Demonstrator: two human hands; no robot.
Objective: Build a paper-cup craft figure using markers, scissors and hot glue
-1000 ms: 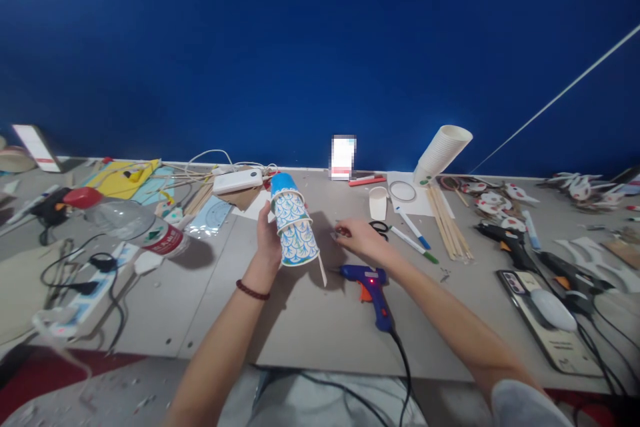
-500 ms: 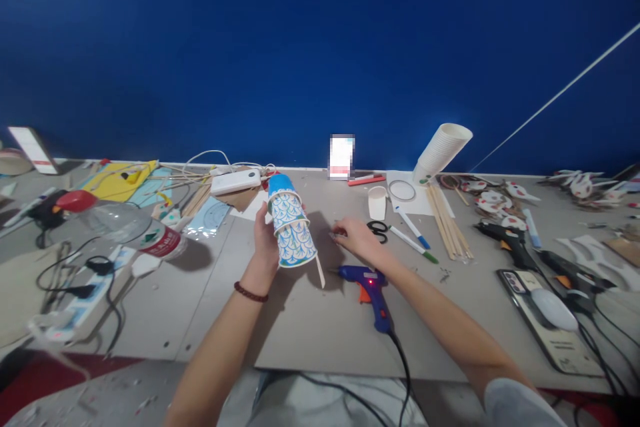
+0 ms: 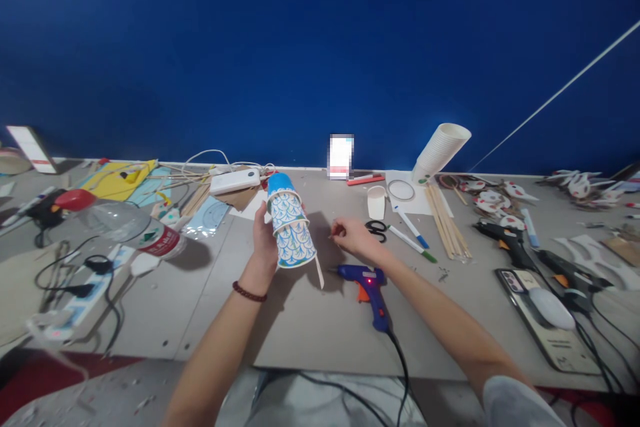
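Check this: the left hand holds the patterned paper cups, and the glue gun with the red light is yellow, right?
No, the glue gun with the red light is blue, as the head view shows. The left hand does hold the patterned paper cups.

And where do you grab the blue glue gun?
Probably by the handle, coming from the near right. The blue glue gun lies on its side; its handle slants toward the near edge of the table, while the nozzle points left. A red light glows, so the nozzle may be hot; stay off it.
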